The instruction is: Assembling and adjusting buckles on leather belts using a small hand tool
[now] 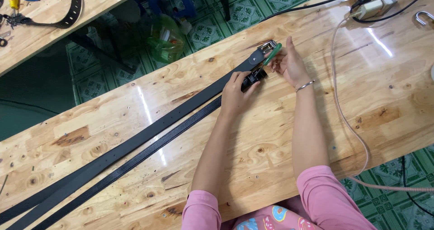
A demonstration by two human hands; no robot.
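A black buckle (253,77) is being gripped by the left hand (236,96); a green-handled tool (272,53) is being held by the right hand (289,63), beside a black belt (149,130).

Both my forearms reach forward, bare below pink sleeves; my left hand (235,96) lies palm down, fingers curled and pinching closed; my right hand (289,63) tilts inward, fingers loosely bent, thumb and forefinger nipped together, wrist braceleted.
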